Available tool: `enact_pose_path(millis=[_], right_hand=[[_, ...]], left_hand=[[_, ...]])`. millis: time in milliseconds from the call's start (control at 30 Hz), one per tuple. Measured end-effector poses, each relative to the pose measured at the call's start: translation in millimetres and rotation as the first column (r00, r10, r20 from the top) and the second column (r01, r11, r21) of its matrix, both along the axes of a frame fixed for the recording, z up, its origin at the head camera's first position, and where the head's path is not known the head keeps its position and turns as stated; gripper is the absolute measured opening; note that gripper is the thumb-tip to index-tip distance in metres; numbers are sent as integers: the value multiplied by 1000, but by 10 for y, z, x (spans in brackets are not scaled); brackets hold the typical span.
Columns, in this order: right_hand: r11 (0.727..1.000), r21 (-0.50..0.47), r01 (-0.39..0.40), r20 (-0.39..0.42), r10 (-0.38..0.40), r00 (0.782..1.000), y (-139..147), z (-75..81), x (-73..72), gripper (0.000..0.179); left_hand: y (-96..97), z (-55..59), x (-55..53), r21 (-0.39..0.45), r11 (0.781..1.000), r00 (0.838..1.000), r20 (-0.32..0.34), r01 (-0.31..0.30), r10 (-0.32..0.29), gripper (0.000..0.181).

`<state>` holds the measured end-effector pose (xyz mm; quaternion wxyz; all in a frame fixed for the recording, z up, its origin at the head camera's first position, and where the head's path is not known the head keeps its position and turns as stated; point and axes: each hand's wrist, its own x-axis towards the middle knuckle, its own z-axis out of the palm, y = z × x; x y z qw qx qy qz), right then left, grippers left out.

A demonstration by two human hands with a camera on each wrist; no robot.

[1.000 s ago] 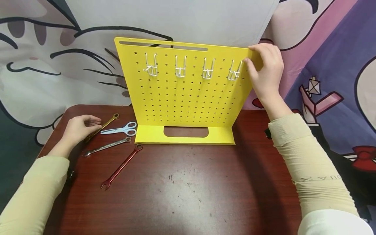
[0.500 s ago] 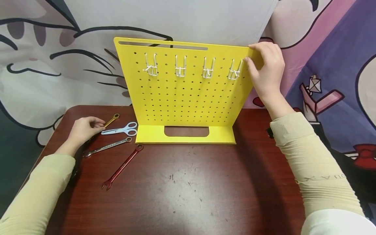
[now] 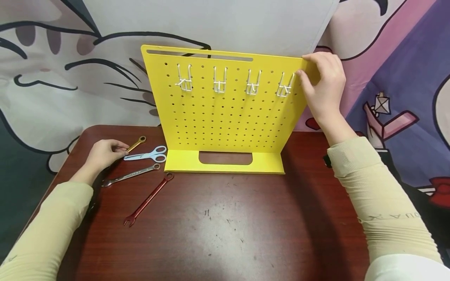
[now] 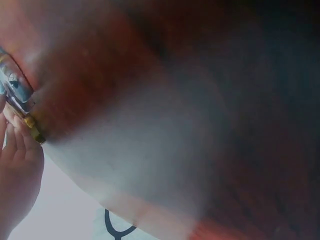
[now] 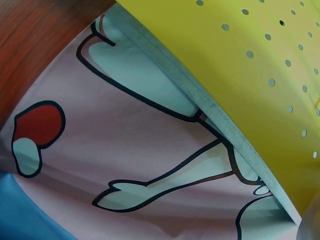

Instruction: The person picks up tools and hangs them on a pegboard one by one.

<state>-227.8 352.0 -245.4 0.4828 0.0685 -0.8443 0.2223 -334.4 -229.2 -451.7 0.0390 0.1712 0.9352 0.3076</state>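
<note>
My left hand (image 3: 105, 154) pinches a gold combination wrench (image 3: 136, 144) at the table's left side; its ring end shows beyond the fingertips, the rest lies hidden under the hand. In the left wrist view, the gold wrench (image 4: 36, 131) protrudes past the fingers. Pale blue scissors (image 3: 145, 155) lie right beside this hand, with a silver wrench (image 3: 135, 173) and a red wrench (image 3: 147, 201) nearer the front. At the upper right corner of a standing yellow pegboard (image 3: 225, 117), my right hand (image 3: 327, 86) grips the edge, thumb on the front face.
Several white wire hooks (image 3: 219, 81) hang in a row high on the pegboard. The board's foot rests on the dark red-brown table (image 3: 225, 226). A cartoon-printed cloth (image 3: 116, 74) hangs close behind, also seen beside the board's edge in the right wrist view.
My left hand has moved slightly right along the gold wrench, covering more of it. The right hand keeps its grip on the pegboard. The head view has shifted a little.
</note>
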Motion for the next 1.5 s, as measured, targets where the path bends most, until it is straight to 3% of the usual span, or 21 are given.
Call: enact_pose_path(millis=[367,833,1000,1233,1500], right_hand=[[1000,12,-4,-2,4,1000,6,10,1,28],[999,-32,7,19,-7,1000,-13,15,25,24],[1000,-24,12,14,-11,1000,-8,17,29,24],[1000,-25,6,20,-5,1000,-16,16,41,25],[1000,-3,3,6,-3,1000,-20,15,33,26]], left_hand=[[28,-6,-7,-11,1000,999,28,-20,21,23],[33,26,33,-11,999,999,-16,-38,38,21],[129,141,64,30,998,997,-53,-55,56,21],[271,405,172,116,988,994,-31,-101,106,24],[364,621,287,247,955,985,-5,-166,172,34]])
